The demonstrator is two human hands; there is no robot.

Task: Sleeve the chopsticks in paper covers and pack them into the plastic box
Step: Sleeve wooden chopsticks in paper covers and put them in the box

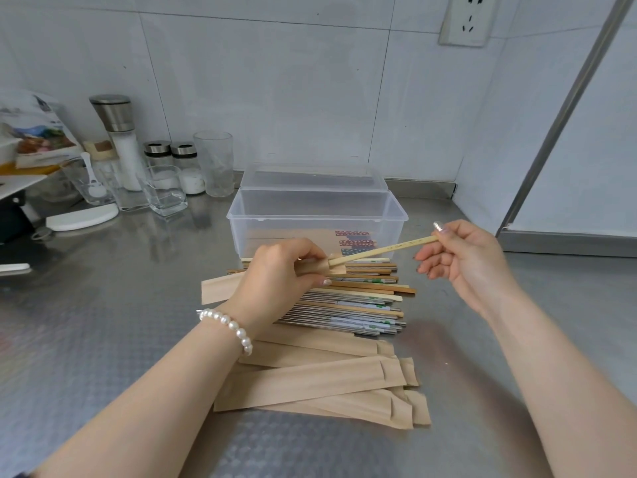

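Observation:
My left hand (275, 274) grips a brown paper cover (220, 286) near its open end, above the pile of loose chopsticks (365, 301). My right hand (462, 257) pinches the far end of a pale bamboo chopstick (382, 251), whose other tip sits inside the cover's mouth. Behind them stands the clear plastic box (317, 215), lid open, with a few sleeved chopsticks lying on its bottom. A stack of empty paper covers (320, 381) lies in front of the chopstick pile, near me.
On the steel counter (103, 305) at the back left stand a salt grinder (120, 139), spice jars (188, 167), glasses (165, 191) and a white lid (82, 217). A tiled wall with a socket (467, 19) rises behind. A steel frame (558, 132) stands at the right.

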